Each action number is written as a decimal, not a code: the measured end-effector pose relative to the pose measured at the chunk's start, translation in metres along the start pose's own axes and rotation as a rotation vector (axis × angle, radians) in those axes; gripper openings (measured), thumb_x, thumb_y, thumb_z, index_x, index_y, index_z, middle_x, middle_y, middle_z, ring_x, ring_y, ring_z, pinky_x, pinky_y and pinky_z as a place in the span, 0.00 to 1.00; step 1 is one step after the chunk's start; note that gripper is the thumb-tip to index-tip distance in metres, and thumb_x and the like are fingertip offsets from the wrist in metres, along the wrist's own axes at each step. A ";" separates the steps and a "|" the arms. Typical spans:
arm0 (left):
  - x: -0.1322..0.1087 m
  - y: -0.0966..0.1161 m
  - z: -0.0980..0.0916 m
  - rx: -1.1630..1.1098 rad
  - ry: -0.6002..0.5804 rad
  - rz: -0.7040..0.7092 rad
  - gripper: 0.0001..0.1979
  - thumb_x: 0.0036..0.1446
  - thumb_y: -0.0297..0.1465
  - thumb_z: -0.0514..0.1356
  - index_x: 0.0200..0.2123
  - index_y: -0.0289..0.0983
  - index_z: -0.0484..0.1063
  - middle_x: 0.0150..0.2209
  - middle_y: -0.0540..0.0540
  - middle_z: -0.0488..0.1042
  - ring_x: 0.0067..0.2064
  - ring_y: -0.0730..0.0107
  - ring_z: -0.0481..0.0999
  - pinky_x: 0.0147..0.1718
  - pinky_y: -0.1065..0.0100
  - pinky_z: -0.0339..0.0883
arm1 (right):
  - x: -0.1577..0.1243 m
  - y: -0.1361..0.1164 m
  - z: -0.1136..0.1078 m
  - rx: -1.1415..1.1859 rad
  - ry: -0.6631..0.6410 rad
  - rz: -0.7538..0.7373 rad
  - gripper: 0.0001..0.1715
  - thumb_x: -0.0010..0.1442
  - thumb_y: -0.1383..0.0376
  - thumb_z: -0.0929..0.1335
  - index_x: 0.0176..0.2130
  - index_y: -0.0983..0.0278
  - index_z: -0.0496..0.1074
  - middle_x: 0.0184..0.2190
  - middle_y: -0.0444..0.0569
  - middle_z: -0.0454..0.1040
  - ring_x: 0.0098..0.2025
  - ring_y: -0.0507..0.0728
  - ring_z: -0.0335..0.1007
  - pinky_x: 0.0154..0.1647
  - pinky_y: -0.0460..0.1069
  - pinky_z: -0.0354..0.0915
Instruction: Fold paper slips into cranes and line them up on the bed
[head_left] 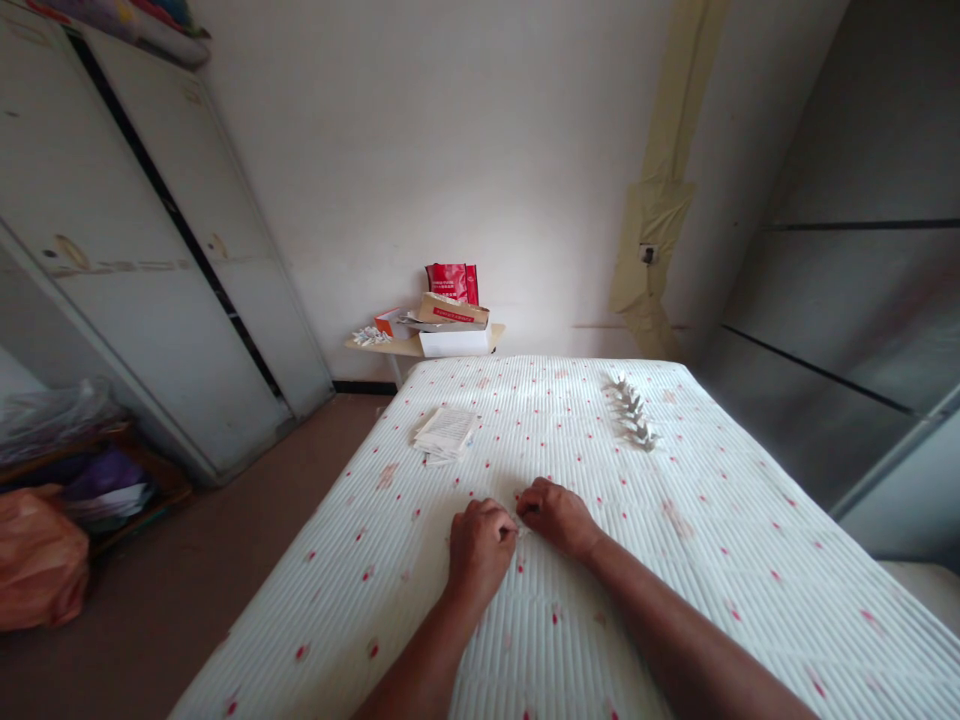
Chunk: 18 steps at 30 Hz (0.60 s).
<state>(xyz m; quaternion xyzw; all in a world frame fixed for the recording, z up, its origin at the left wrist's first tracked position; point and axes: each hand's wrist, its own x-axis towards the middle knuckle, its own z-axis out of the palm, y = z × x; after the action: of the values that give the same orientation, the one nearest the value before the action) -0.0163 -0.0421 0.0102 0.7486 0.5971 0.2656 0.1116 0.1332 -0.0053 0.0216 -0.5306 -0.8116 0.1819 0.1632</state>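
My left hand [480, 545] and my right hand [556, 515] rest knuckles-up, close together, on a white ribbed mattress with small red marks [712, 560]. Both hands have their fingers curled in, pinching something small and pale between them where the fingertips meet; I cannot make out what it is. A loose stack of white paper sheets [444, 433] lies on the mattress beyond my left hand. A row of small folded white paper pieces [631, 411] lies beyond my right hand, toward the far right of the bed.
A small side table [390, 346] at the bed's head carries boxes, a red bag [452, 282] and more folded paper pieces. Grey wardrobes [127, 250] stand on the left, with bags [37, 555] on the floor. A grey wall panel runs along the right.
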 end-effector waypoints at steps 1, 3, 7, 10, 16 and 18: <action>0.001 0.000 0.000 0.000 -0.005 -0.015 0.06 0.47 0.23 0.60 0.23 0.39 0.73 0.30 0.52 0.74 0.37 0.72 0.70 0.38 0.70 0.56 | -0.001 0.000 0.000 -0.009 -0.006 -0.021 0.11 0.54 0.70 0.63 0.31 0.60 0.75 0.33 0.44 0.71 0.33 0.49 0.68 0.33 0.42 0.58; 0.002 0.000 0.000 -0.005 -0.019 -0.042 0.06 0.47 0.23 0.61 0.23 0.39 0.73 0.30 0.53 0.73 0.38 0.73 0.70 0.38 0.71 0.56 | -0.003 0.001 -0.002 -0.014 -0.016 -0.059 0.12 0.55 0.70 0.63 0.31 0.60 0.75 0.34 0.44 0.71 0.34 0.49 0.68 0.33 0.42 0.58; 0.005 0.000 -0.001 0.006 -0.041 -0.086 0.05 0.46 0.24 0.61 0.23 0.40 0.73 0.30 0.53 0.73 0.39 0.73 0.69 0.38 0.72 0.56 | -0.009 0.000 -0.007 0.021 -0.021 -0.082 0.12 0.54 0.71 0.63 0.32 0.60 0.75 0.35 0.44 0.71 0.35 0.50 0.68 0.34 0.42 0.58; 0.007 0.002 -0.003 0.022 -0.056 -0.105 0.05 0.46 0.24 0.62 0.23 0.40 0.73 0.30 0.53 0.73 0.39 0.73 0.69 0.37 0.72 0.55 | -0.009 -0.001 -0.008 0.029 -0.008 -0.082 0.12 0.55 0.70 0.62 0.31 0.61 0.74 0.34 0.44 0.71 0.34 0.50 0.68 0.34 0.42 0.58; 0.010 0.002 -0.003 0.042 -0.104 -0.156 0.06 0.45 0.25 0.63 0.29 0.40 0.72 0.33 0.54 0.74 0.39 0.73 0.69 0.37 0.72 0.56 | 0.005 0.002 -0.010 -0.003 -0.090 -0.067 0.08 0.53 0.68 0.64 0.31 0.62 0.74 0.31 0.44 0.71 0.33 0.50 0.66 0.32 0.43 0.55; 0.011 0.001 -0.002 0.046 -0.110 -0.159 0.06 0.45 0.26 0.64 0.30 0.40 0.72 0.33 0.53 0.74 0.39 0.72 0.69 0.37 0.72 0.56 | 0.009 0.002 -0.012 -0.004 -0.121 -0.060 0.08 0.52 0.68 0.65 0.31 0.62 0.74 0.31 0.44 0.72 0.32 0.50 0.65 0.31 0.43 0.55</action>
<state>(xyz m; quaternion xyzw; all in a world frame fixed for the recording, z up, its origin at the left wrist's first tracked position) -0.0152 -0.0322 0.0148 0.7147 0.6536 0.2004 0.1477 0.1366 0.0049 0.0315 -0.4946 -0.8358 0.2072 0.1180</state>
